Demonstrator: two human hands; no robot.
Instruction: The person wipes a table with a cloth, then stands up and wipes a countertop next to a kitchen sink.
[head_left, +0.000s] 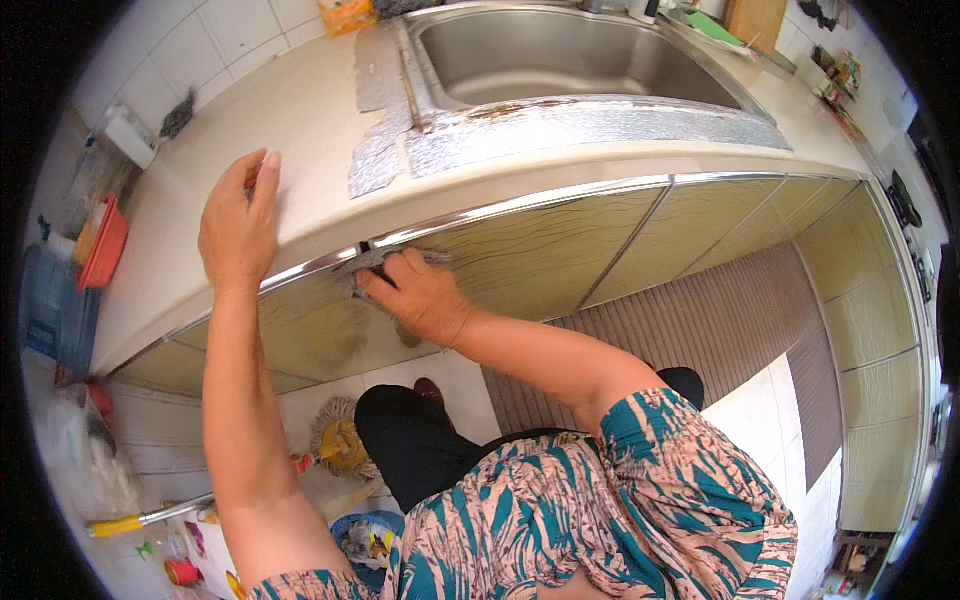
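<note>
My right hand (424, 289) presses a grey cloth (356, 274) against the upper part of the cream cabinet doors (540, 240), just under the countertop's metal edge trim. The cloth is crumpled beneath my fingers and partly hidden by them. My left hand (244, 206) rests at the front of the beige countertop (300, 112), its fingers curled; the inside of the palm is hidden, and no object shows in it. Silver foil tape (525, 135) with torn edges runs along the front and left side of the stainless steel sink (555, 60), with brown stains near the rim.
A mop head (337, 439) lies on the tiled floor by my legs, near a blue bucket (367, 540). A ribbed mat (675, 322) lies along the cabinets. A red basket (105, 244) stands at the far left, and a green item (712, 28) lies right of the sink.
</note>
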